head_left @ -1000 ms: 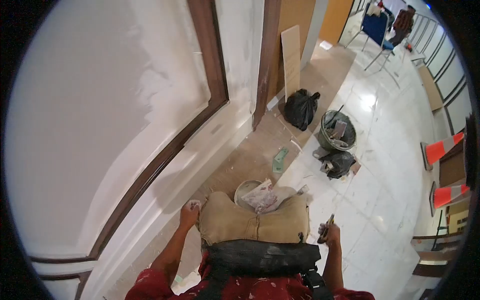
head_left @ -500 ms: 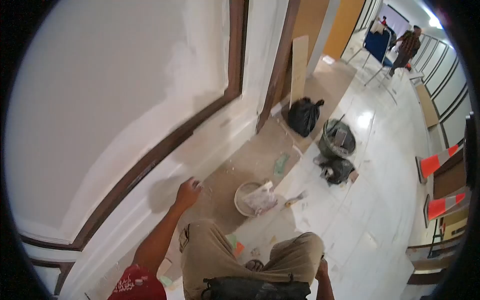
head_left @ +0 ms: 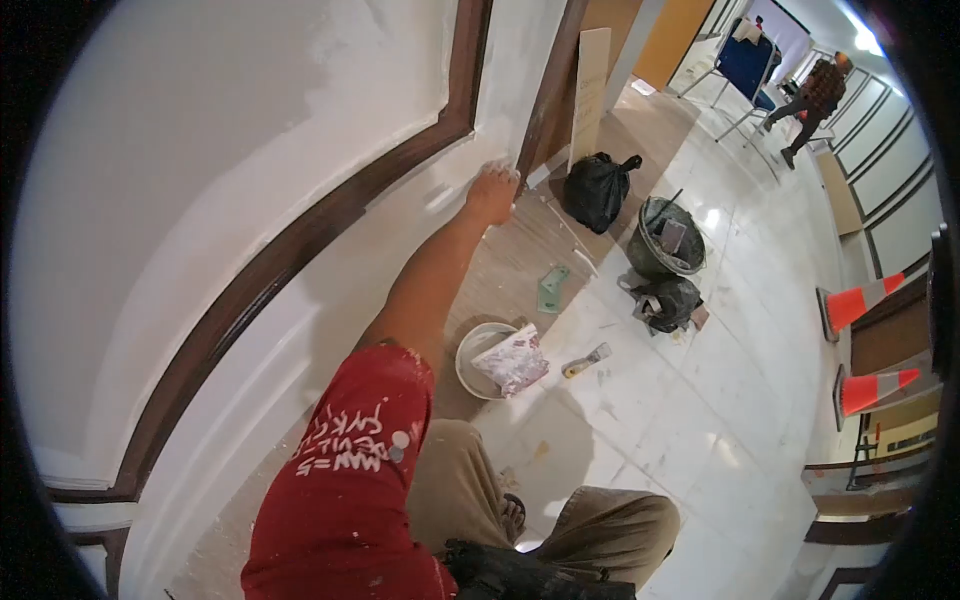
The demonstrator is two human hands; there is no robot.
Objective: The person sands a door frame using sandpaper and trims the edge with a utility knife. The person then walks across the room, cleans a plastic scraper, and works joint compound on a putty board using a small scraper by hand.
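Clock read from the lap. Left hand (head_left: 493, 193) has reached out to 12 o'clock, against or just beside the lower white wall (head_left: 405, 232); fingers bent, whitish smears, grip on anything cannot be told. That reach leaves it well apart from the tub (head_left: 466, 372), nearer at 12, smeared packet (head_left: 515, 362) leaning in it. Yellow-handled tool (head_left: 587, 360) flat on floor (head_left: 640, 400), 1 o'clock. Right hand out of view, state unknown.

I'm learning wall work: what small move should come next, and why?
Probably a light slide of the left hand along the white wall beside the dark door frame: it seems to rest there, and the scraper lies on the floor.
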